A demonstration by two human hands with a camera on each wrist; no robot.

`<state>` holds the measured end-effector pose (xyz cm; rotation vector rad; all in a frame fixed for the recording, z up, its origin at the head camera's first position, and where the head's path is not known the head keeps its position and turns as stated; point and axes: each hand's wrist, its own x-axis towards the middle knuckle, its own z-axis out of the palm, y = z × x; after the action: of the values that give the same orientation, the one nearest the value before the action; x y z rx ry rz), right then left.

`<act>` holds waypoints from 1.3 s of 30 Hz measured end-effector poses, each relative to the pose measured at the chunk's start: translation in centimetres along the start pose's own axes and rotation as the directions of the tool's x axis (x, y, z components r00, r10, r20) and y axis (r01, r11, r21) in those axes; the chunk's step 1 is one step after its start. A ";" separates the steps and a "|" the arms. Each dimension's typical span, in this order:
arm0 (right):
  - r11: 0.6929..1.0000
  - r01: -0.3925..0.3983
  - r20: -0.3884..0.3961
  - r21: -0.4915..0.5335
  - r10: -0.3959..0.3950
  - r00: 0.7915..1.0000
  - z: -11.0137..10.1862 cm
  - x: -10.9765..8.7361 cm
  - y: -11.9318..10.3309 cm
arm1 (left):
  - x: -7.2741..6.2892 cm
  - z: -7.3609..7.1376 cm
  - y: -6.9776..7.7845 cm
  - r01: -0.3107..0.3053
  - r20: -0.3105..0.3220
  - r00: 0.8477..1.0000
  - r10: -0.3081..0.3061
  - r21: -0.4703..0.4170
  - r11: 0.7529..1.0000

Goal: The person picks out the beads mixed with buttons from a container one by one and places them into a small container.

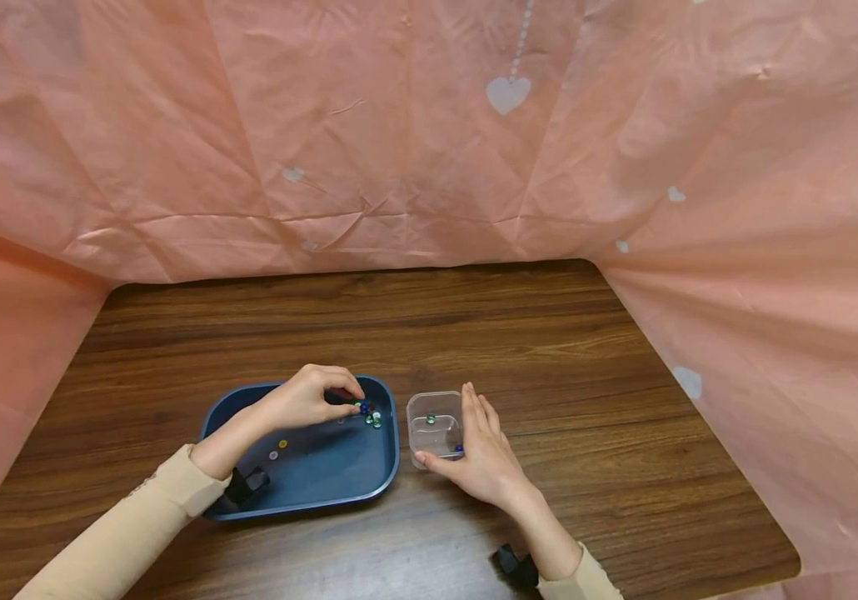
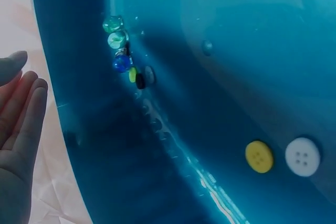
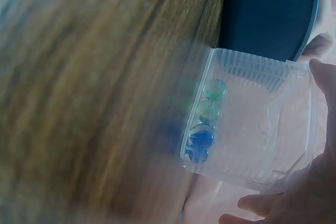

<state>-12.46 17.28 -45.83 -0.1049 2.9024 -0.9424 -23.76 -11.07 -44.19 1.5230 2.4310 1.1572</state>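
My left hand (image 1: pixel 316 397) reaches over the dark blue tray (image 1: pixel 324 502), thumb and fingertips close to a cluster of marbles. In the left wrist view its thumb and fingers are apart, with nothing seen between them. Green marbles (image 2: pixel 116 39), a blue marble (image 2: pixel 121 63) and small lime and black buttons (image 2: pixel 139 81) lie along the tray's edge. A yellow button (image 2: pixel 259 157) and a white button (image 2: pixel 303 157) lie apart from them. My right hand (image 1: pixel 480 454) holds a clear plastic container (image 3: pixel 252 114) between thumb and fingers. Inside are a green marble (image 1: pixel 431 418) and a blue marble (image 1: pixel 459 448).
Tray and container stand side by side on a brown wood-grain table (image 1: pixel 609 417). A pink sheet (image 1: pixel 399 125) with white hearts hangs around the back and sides. Black wrist straps (image 1: pixel 247 485) are on both arms.
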 end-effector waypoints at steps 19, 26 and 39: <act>1.000 0.006 0.001 0.014 -0.006 1.000 0.0 -0.1 0.0 | 0.1 1.4 -0.8 0.089 0.088 0.993 -0.085 -0.051 0.995; 1.000 0.007 0.000 0.013 -0.007 1.000 -0.1 -0.1 -0.1 | 0.3 1.4 -1.0 0.086 0.115 0.990 -0.084 -0.014 0.996; 1.000 0.011 -0.001 0.010 -0.011 1.000 0.0 0.0 0.0 | 0.9 2.2 -1.0 0.103 0.189 0.975 -0.119 0.091 0.991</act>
<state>-12.44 17.29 -45.78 -0.1200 2.9005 -0.9591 -24.09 -9.37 -46.15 1.4245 2.4221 0.8573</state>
